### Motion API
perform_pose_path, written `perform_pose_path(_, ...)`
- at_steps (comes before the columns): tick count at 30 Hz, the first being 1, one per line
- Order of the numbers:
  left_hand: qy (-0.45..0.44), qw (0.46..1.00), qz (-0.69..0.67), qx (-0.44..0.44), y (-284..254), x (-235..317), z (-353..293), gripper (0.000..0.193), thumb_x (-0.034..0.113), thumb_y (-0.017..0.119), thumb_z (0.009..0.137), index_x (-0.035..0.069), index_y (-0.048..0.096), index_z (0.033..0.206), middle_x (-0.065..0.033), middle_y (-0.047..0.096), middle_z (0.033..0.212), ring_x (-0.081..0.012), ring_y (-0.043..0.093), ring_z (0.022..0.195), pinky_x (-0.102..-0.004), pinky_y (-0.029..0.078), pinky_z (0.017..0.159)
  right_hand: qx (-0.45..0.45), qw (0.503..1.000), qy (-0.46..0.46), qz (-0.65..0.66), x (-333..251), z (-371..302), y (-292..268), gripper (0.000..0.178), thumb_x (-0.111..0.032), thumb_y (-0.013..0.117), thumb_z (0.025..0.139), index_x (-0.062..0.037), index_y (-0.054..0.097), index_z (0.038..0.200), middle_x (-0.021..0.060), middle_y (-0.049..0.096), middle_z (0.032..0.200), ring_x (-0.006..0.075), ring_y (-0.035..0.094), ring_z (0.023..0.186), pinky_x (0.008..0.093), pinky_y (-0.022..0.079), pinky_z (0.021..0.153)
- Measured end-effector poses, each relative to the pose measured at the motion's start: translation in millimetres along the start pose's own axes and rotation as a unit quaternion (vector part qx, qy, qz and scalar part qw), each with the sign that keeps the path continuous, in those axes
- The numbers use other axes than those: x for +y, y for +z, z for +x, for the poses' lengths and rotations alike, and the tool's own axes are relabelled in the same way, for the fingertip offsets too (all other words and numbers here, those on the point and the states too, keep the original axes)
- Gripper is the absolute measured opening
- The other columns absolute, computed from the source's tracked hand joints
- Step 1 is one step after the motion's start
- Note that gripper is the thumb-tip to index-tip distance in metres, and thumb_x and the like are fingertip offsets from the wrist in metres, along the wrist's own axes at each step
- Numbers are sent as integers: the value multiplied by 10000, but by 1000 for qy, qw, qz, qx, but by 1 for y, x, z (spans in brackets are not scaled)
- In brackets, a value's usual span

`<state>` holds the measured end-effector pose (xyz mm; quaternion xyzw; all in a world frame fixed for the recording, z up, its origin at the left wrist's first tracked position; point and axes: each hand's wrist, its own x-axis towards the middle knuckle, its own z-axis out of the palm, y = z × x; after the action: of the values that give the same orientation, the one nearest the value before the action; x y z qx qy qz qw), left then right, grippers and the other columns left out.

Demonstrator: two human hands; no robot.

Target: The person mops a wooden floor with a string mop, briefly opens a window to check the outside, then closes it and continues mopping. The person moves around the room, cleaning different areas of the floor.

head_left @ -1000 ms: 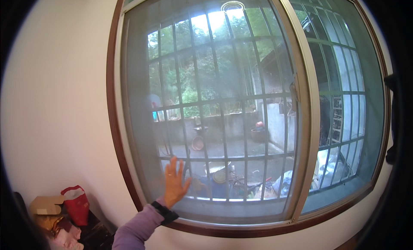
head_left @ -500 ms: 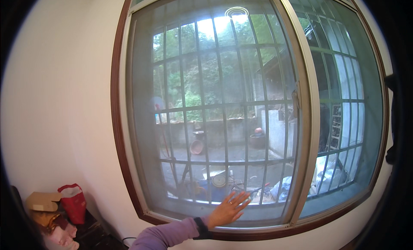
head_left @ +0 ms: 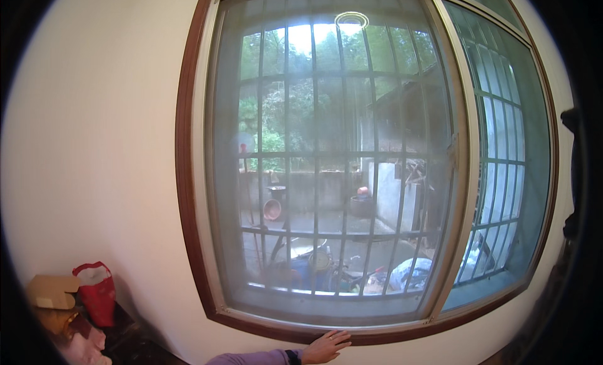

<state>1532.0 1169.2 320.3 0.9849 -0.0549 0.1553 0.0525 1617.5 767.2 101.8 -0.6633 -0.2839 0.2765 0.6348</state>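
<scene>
Head view: the left hand [head_left: 326, 346] lies flat, fingers spread, on the brown window frame [head_left: 188, 195] at its bottom edge, gripping nothing. Above it stands the grey screen [head_left: 333, 176] with bars behind. A red bag [head_left: 95, 293] and a cardboard box [head_left: 50, 291] sit at lower left.

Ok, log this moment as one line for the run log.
left hand: flat on window frame bottom edge, fingers spread | right hand: not in view | window screen: shut, untouched | red bag: lower left, apart
</scene>
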Motion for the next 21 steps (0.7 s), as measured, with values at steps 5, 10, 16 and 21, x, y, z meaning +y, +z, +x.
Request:
perform_pose_path(5, -149, 971, -159, 96, 1, -4, -23, 241, 144, 659, 857, 55, 630, 1079, -151, 638, 1058, -303, 609, 969, -385, 489, 816, 62, 997, 21, 28, 8, -46, 22, 380, 30, 566, 836, -79, 561, 1200, 14, 590, 902, 132, 513, 738, 265, 449, 680)
perform_pose_path(10, -213, 917, -299, 153, -16, -32, -41, 145, 174, 669, 898, 31, 653, 913, -75, 633, 716, -192, 624, 700, -317, 511, 661, 126, 990, 36, 60, 25, -90, 45, 383, 24, 574, 837, -80, 560, 1206, 18, 593, 906, 134, 515, 743, 267, 450, 686)
perform_pose_path(16, -274, 831, -432, 217, -18, -70, -36, 222, 227, 653, 911, 6, 630, 911, -71, 675, 716, -180, 655, 665, -307, 529, 647, 166, 981, 41, 94, 44, -130, 58, 388, 17, 583, 837, -81, 559, 1212, 22, 597, 910, 137, 517, 751, 270, 452, 693)
perform_pose_path(21, -273, 656, -624, 324, -19, -60, -78, 255, 252, 568, 974, 5, 629, 971, -56, 650, 760, -164, 627, 712, -297, 520, 681, 193, 972, 34, 127, 59, -152, 70, 393, 11, 590, 838, -82, 559, 1218, 26, 600, 914, 139, 519, 757, 272, 454, 699)
